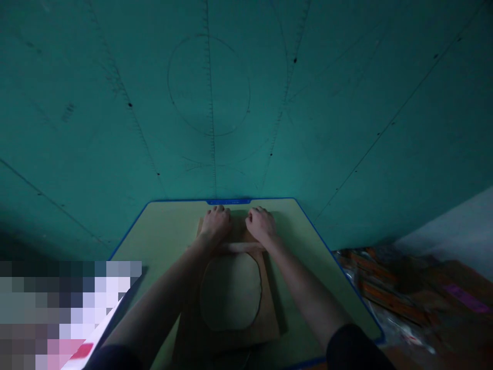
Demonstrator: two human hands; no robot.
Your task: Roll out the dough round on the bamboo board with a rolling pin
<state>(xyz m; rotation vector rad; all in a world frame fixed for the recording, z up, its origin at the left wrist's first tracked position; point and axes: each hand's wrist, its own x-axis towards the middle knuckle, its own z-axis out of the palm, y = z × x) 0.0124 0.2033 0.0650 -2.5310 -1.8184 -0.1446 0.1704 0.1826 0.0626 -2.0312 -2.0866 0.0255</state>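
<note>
A wooden board (265, 321) lies on the pale table, and a flat, rounded sheet of dough (231, 293) is spread over it. Across the board, just beyond the dough, runs a pale rolling pin (242, 247); my forearms or wrists cover both its ends. My left hand (217, 221) is closed, knuckles up, over the board's far left part. Level with it on the right, my right hand (261, 222) is curled closed too. A short gap separates them. The undersides of both hands are hidden, so whether they grip anything does not show.
The pale tabletop (154, 231) has a blue rim and meets a green wall (346, 103) with pencilled lines and circles. Wrapped packages and boxes (416, 303) are piled on the right. At lower left is a white object with a red patch (82, 351), beside a pixelated area.
</note>
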